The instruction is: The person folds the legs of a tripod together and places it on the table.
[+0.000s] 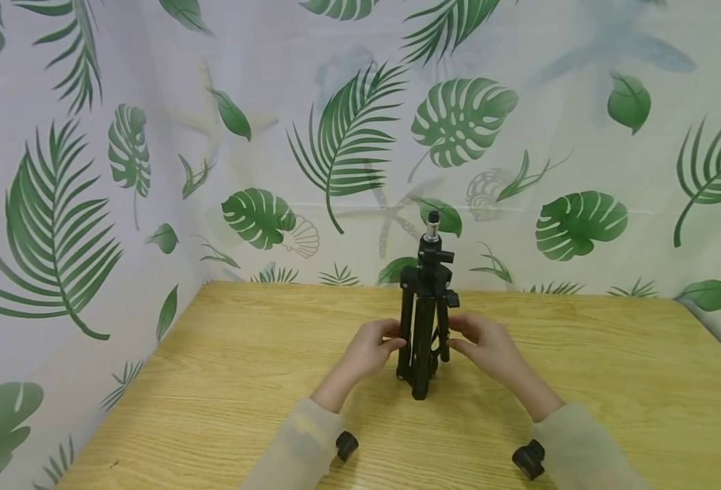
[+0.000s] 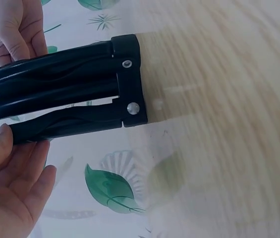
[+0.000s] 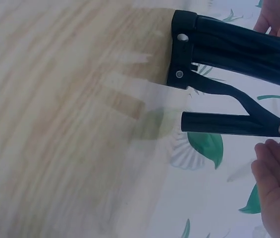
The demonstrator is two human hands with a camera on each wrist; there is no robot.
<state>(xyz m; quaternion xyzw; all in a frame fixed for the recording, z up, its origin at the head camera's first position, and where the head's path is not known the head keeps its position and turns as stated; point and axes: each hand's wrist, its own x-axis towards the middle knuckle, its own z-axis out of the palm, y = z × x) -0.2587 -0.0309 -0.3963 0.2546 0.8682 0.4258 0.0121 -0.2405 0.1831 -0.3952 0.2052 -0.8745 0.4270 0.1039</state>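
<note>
A black tripod stand with a silver-and-black tip stands upright on the wooden table, its legs mostly folded together. My left hand pinches the leg on the left between thumb and fingers, as the left wrist view also shows. On the other side, my right hand holds the right leg, thumb on top and fingers behind. That leg stands slightly apart from the others, joined by a hinged brace. Small knobs stick out to the right of the stand's upper part.
The wooden table reaches back to a pale cloth backdrop printed with green leaves. Two small black objects show beside the sleeves, one at each forearm.
</note>
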